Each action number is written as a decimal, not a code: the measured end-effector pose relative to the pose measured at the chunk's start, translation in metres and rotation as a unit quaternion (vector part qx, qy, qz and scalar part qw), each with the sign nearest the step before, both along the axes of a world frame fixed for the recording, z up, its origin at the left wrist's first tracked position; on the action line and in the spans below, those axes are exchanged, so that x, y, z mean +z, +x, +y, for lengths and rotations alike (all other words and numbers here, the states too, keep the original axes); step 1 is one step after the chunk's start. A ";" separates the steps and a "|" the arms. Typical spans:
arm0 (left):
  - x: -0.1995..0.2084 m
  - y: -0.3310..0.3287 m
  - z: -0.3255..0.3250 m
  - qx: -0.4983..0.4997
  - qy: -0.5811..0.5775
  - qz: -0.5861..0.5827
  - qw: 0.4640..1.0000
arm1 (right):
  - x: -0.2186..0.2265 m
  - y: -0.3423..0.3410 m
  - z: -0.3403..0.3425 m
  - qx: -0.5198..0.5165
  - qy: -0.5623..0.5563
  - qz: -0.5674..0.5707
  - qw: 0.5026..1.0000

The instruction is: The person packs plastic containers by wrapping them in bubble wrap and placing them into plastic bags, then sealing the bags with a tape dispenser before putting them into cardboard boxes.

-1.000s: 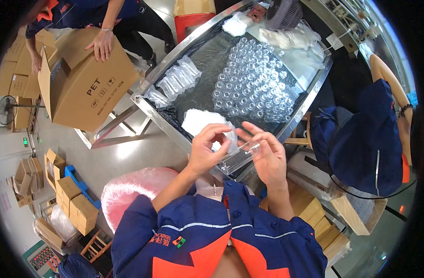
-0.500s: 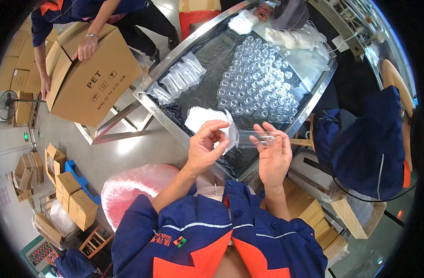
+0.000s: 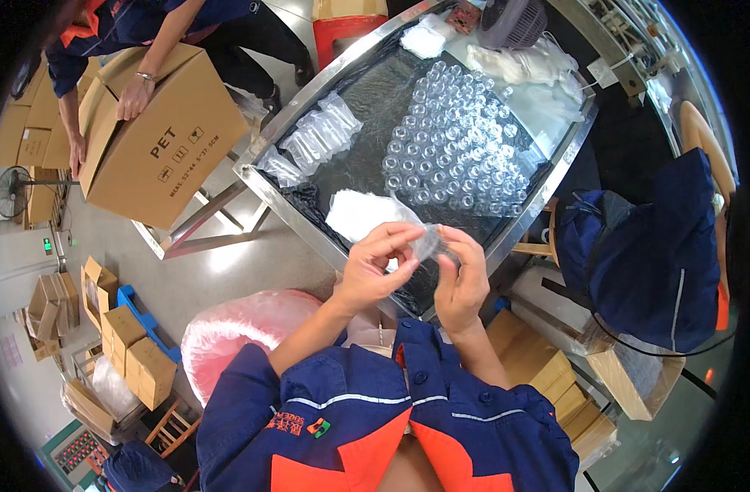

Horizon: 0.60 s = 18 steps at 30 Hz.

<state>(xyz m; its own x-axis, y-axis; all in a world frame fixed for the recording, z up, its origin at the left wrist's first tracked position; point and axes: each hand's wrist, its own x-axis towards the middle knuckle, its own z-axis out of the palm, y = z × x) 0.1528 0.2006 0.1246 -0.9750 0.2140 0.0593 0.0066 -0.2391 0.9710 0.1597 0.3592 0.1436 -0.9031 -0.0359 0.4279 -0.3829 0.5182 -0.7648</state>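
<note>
Clear film (image 3: 426,243): between the fingers of both hands, in front of the wearer's chest and over the near corner of the desk; too small and see-through to tell whether anything is inside.
Left hand (image 3: 375,269): fingers curled toward the thumb, grasping the film's left side.
Right hand (image 3: 462,283): fingers bent, with the film's right side grasped between the fingertips and thumb.
White stack (image 3: 360,215): flat, thin pieces on the desk, just beyond the left hand.
Desk (image 3: 380,123): dark surface within a raised metal edge, set at a slant.
Clear containers (image 3: 453,148): many round-topped ones packed together on the desk, beyond the right hand.
Wrapped pieces (image 3: 324,131): a row in clear film along the desk's left side, well apart from the containers.
Far end: whitish bags (image 3: 522,66) heaped below a grey-purple fan (image 3: 514,23), with a white bundle (image 3: 424,39) to their left.
Pink liner (image 3: 242,338): billowing open by the wearer's left arm.
Large carton (image 3: 166,139): tilted on a metal stand left of the desk; a co-worker's hand (image 3: 134,97) rests on its upper edge.
Second co-worker (image 3: 654,254): dark blue clothing, right of the desk.
Floor at left: brown boxes (image 3: 149,373) beside a blue pallet (image 3: 148,322).
</note>
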 end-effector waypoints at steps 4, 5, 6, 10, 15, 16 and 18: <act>-0.010 -0.006 -0.003 -0.032 -0.041 0.037 0.998 | -0.011 -0.008 -0.002 -0.005 0.063 -0.004 0.998; -0.012 -0.012 -0.009 -0.036 -0.108 0.057 0.992 | -0.021 -0.008 0.000 0.015 -0.007 -0.073 0.997; -0.014 -0.019 -0.013 -0.039 -0.107 0.057 0.992 | -0.026 -0.009 0.002 0.012 -0.007 -0.073 0.997; -0.021 -0.048 -0.021 -0.088 -0.366 0.225 0.899 | -0.036 -0.015 0.001 0.041 -0.023 -0.147 0.988; -0.068 -0.126 -0.034 0.028 -0.313 0.092 0.945 | -0.046 -0.025 -0.001 0.002 -0.076 -0.156 0.985; -0.067 -0.160 -0.039 0.058 -0.343 0.127 0.929 | -0.055 -0.023 0.007 0.001 -0.053 -0.177 0.983; -0.087 -0.212 -0.061 0.167 -0.374 0.081 0.909 | -0.061 -0.020 0.015 -0.001 -0.018 -0.179 0.984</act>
